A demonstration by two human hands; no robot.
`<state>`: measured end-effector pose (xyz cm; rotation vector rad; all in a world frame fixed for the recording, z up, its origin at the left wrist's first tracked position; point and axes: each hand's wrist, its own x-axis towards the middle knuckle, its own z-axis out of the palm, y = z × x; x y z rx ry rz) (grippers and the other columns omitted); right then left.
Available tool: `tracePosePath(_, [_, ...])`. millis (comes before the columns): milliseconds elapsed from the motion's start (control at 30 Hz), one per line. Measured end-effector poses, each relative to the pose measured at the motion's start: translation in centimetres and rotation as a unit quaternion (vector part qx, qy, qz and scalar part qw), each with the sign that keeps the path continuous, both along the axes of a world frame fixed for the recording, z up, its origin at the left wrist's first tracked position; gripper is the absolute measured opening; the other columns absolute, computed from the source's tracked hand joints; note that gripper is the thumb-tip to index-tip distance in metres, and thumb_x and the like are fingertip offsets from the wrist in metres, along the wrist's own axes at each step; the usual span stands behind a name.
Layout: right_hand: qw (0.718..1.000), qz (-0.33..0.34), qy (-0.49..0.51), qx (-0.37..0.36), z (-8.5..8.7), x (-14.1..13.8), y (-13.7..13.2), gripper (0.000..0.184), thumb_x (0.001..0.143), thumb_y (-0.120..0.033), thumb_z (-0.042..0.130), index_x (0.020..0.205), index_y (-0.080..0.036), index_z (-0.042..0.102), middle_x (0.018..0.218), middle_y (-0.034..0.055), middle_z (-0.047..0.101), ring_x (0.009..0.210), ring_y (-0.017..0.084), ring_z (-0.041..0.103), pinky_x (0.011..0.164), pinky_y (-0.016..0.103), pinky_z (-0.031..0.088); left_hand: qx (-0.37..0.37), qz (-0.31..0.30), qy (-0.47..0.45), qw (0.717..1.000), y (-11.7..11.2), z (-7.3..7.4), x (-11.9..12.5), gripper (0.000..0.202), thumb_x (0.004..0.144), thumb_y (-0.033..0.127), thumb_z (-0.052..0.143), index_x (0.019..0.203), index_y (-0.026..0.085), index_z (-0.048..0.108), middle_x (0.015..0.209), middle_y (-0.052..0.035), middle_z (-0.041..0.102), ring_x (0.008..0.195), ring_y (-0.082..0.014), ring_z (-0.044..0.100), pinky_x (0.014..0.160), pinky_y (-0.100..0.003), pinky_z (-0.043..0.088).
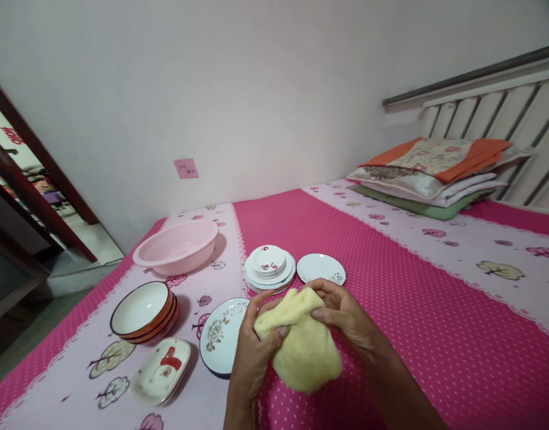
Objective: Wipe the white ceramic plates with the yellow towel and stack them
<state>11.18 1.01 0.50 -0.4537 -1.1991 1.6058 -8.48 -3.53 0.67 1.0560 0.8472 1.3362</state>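
A soft yellow cloth [307, 352] hangs bunched between my two hands, its upper edge folded over. My left hand [258, 340] pinches the left side of the fold, thumb in front. On the right side, my right hand [346, 313] grips the same fold between thumb and fingers. Just left of my left hand lies a dark-rimmed plate [220, 334] with a brown flower print, partly hidden by that hand. Beyond the cloth are a stack of white plates [267, 263] with red flowers on top and another dark-rimmed plate [321, 267].
At left stand nested brown bowls [142, 307], a square dish [160, 370] with a red print and a pink basin [178, 248]. Folded cushions [431, 167] are piled at the back right near a radiator [516, 119]. A patterned pink sheet [435, 322] lies under everything.
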Motion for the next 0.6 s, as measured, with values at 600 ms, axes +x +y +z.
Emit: tracePosePath(600, [0.996, -0.036, -0.074, -0.035, -0.8, -1.5, 0.2, 0.039, 0.068, -0.038, 0.090, 0.096, -0.019, 0.071, 0.087, 0.0022, 0.076, 0.075, 0.019, 0.070, 0.068, 0.029, 0.053, -0.030, 0.014, -0.014, 0.999, 0.1, -0.3, -0.3, 0.077, 0.071, 0.032, 0.087, 0.140, 0.024, 0.053, 0.119, -0.0109, 0.073, 0.100, -0.0284, 0.072, 0.080, -0.035, 0.058])
